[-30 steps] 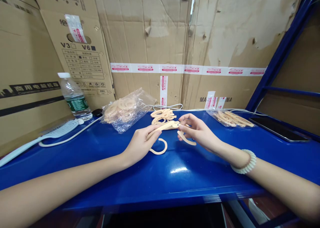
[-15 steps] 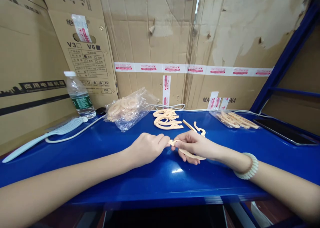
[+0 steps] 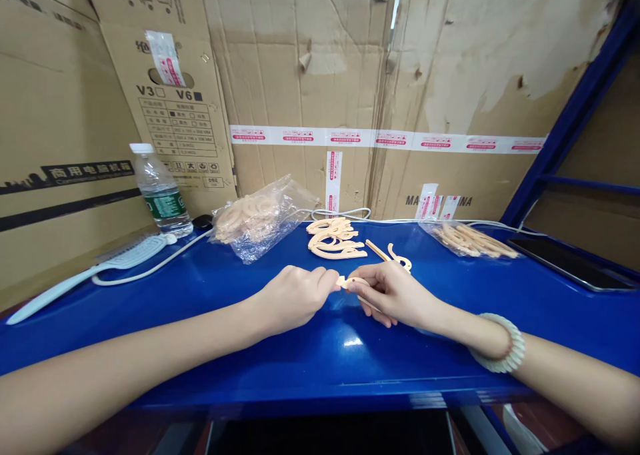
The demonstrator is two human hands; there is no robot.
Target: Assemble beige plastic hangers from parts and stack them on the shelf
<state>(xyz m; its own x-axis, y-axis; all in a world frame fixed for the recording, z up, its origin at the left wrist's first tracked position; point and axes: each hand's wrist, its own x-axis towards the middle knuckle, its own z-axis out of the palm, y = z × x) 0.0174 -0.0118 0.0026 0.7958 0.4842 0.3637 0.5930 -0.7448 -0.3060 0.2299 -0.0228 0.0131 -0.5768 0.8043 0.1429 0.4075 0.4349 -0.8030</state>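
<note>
Cardboard (image 3: 295, 175) backs the blue tabletop (image 3: 240, 375); near its left side, a brush (image 3: 123, 258) and bottle (image 3: 163, 202), then the left hand (image 3: 295, 298), clenched on a pale part (image 3: 342, 281) the right hand (image 3: 403, 295) also pinches, well inside the front edge; blue room stretches toward the phone (image 3: 573, 263)

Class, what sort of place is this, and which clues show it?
Probably a makeshift workstation: a blue table, cardboard panels standing behind it, and pale curved pieces lying loose near a clear plastic bag of similar ones.
</note>
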